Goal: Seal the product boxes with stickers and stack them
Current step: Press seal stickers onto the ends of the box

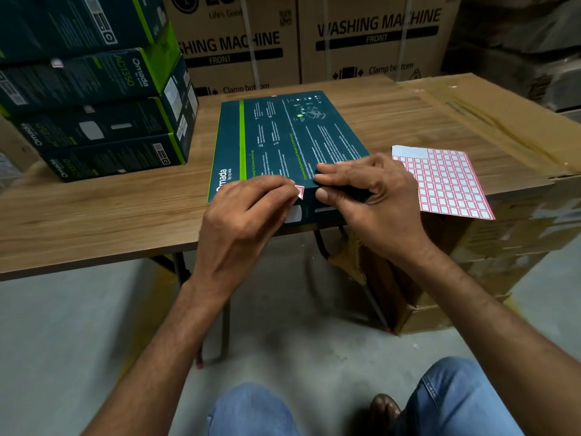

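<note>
My left grip (pixel 248 212) is pinching a small red-edged white sticker (pixel 300 192), my right grip (pixel 371 190) clamping the flat teal cardboard box (pixel 283 136); it's probably risking creasing, landing crooked.

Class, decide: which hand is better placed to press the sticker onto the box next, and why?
Left. The left hand pinches the sticker right at the near edge of the box; the right hand grips that edge, steadying it.

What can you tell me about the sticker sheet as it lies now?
The sticker sheet is thin paper, pale, with a grid of red-bordered stickers; its far left corner holds none. It lies flat on the table, right of the box, with its near edge overhanging. The right hand hides its left edge.
</note>
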The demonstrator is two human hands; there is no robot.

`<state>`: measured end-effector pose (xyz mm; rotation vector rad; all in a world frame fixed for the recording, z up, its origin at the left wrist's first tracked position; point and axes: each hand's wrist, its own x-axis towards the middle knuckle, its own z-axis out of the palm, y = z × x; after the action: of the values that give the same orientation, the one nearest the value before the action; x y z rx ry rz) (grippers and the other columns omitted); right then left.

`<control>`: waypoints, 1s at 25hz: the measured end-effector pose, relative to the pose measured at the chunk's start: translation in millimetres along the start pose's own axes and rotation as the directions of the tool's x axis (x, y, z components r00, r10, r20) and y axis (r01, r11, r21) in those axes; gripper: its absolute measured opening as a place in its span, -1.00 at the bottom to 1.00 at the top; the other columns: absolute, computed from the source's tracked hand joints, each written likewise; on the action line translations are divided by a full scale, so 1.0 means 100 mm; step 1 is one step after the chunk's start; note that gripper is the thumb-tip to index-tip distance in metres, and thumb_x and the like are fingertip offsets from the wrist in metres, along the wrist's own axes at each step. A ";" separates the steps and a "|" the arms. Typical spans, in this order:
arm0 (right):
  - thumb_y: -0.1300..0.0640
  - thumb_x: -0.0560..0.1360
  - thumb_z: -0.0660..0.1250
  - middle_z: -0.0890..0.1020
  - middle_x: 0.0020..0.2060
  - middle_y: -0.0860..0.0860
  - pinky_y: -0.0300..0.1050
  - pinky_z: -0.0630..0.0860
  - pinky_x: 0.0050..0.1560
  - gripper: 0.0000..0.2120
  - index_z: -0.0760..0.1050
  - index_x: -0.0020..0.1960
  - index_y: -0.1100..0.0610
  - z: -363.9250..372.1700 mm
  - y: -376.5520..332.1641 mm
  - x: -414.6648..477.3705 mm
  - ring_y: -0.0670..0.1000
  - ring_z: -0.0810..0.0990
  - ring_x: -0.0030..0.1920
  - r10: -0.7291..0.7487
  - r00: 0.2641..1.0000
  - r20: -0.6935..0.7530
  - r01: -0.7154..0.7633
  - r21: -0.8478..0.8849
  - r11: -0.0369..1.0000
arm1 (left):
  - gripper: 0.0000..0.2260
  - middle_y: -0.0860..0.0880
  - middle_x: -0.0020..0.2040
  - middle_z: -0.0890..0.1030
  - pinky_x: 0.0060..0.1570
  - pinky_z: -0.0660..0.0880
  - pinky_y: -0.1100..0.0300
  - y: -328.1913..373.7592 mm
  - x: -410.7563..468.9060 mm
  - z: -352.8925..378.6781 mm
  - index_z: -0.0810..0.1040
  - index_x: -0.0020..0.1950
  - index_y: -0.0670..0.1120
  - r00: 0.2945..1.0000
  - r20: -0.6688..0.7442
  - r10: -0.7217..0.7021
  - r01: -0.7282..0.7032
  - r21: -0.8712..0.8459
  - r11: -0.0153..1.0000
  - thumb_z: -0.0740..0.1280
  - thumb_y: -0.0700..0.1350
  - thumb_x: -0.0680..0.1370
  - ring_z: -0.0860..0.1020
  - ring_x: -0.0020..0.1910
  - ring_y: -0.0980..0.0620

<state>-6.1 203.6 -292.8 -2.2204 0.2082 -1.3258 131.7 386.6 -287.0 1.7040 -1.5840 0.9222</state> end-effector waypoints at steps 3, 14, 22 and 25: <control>0.02 0.47 0.59 0.73 0.09 -0.19 0.11 0.57 0.15 -0.78 0.75 0.10 0.00 -0.01 0.00 0.00 -0.15 0.64 0.11 0.006 1.000 -0.002 -0.006 0.005 1.000 | -0.84 -0.07 0.20 0.70 0.10 0.52 -0.03 0.00 0.00 -0.02 0.70 0.21 -0.16 1.000 0.023 0.008 -0.008 0.008 1.000 0.39 -0.16 0.69 0.66 0.16 -0.08; -0.01 0.47 0.58 0.73 0.10 -0.19 0.14 0.57 0.14 -0.77 0.74 0.11 -0.01 -0.01 0.00 -0.01 -0.14 0.63 0.12 0.009 1.000 0.010 -0.009 -0.005 1.000 | -0.84 -0.08 0.13 0.71 0.07 0.54 0.06 0.09 0.05 0.07 0.71 0.18 -0.16 0.988 -0.087 -0.130 0.130 0.004 0.991 0.41 -0.13 0.68 0.68 0.08 -0.05; 0.01 0.48 0.58 0.73 0.10 -0.18 0.12 0.57 0.14 -0.78 0.75 0.11 0.00 -0.01 -0.02 0.00 -0.14 0.64 0.12 0.009 1.000 0.007 -0.009 0.003 1.000 | -0.85 -0.04 0.15 0.72 0.09 0.54 0.01 0.07 0.01 0.07 0.73 0.18 -0.12 0.996 -0.061 -0.071 0.074 0.044 0.996 0.42 -0.12 0.67 0.69 0.10 -0.05; 0.00 0.48 0.58 0.73 0.11 -0.18 0.13 0.57 0.14 -0.78 0.75 0.11 0.00 -0.02 -0.01 -0.01 -0.13 0.64 0.12 0.010 1.000 0.012 -0.010 -0.005 1.000 | -0.82 -0.06 0.19 0.71 0.23 0.53 0.07 0.04 -0.01 0.02 0.71 0.23 -0.15 0.998 -0.037 -0.050 0.050 0.009 0.999 0.44 -0.16 0.65 0.67 0.18 -0.02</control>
<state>-8.7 204.2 -291.9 -2.2283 0.2180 -1.3080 127.5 385.2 -289.0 1.7156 -1.5083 0.9326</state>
